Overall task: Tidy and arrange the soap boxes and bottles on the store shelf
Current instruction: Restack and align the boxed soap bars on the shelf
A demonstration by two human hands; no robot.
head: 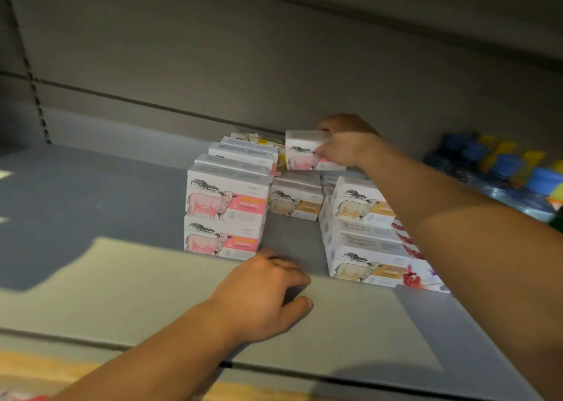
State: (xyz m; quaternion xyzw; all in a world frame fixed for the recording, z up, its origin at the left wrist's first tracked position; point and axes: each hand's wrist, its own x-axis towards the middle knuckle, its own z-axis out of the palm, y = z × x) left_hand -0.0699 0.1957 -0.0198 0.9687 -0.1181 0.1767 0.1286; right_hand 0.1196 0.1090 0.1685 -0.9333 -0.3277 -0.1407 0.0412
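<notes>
Grey metal shelving fills the frame: a plain back panel [274, 50] across the upper half and a flat shelf [91, 193] running from the left edge toward the lower right, partly lit by a pale patch of light near its front.

At the centre of the frame stand the soap boxes, white cartons printed with a sheep. On the left is a pink-label stack [225, 211], two boxes high at the front with more rows behind it. On the right is a tan-label stack [362, 236], partly hidden by the right forearm. Between the two, set further back, lies a single tan-label box [297, 199], with bare shelf in front of it.

The right hand [344, 144] reaches in from the right edge to centre right, and its fingers and thumb are curled round one pink-label box [304, 150], held just above the single tan-label box, at the level of the top of the pink stack.

The left hand [265, 294] comes in from the lower left and rests on the shelf near its front edge, just in front of the pink-label stack, fingers loosely curled and holding nothing.

At the right edge of the frame, blurred bottles [502, 175] with blue and yellow tops stand on the shelf, well apart from both hands.
</notes>
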